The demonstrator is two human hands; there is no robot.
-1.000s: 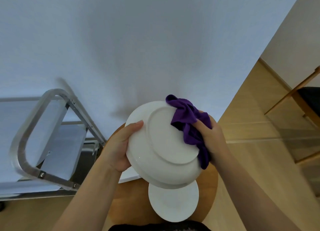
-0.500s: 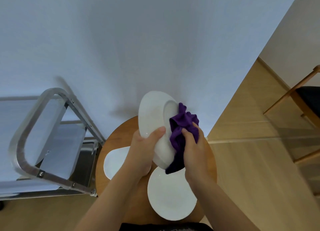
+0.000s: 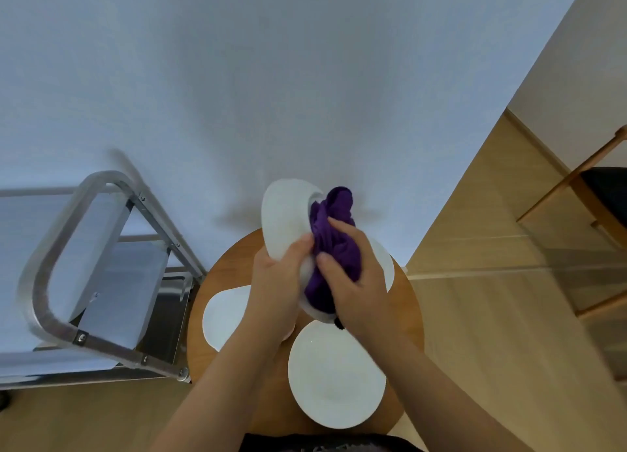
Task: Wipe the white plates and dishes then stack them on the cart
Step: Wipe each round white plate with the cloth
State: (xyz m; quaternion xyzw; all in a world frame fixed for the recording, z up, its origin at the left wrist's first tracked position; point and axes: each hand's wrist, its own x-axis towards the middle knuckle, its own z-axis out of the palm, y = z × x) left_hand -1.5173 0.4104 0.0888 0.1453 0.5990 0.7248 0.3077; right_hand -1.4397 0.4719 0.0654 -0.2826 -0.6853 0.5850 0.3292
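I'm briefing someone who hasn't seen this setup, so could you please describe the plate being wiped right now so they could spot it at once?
Find the round wooden table beside the metal cart. Above it, the left hand holds one white dish up on edge while the right hand presses a purple cloth into it. Unlike the other white plates, such as the near one, which lie flat on the table, it is lifted and tilted.

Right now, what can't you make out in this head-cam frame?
- Held dish: inner face turned edge-on, covered by purple cloth; cleanliness unknown.
- Plate at right: mostly behind right hand.
- Plate at left: partly behind left hand and forearm.
- Cart: cut by left edge; anything stacked there unseen.
- Chair: cut by right edge.
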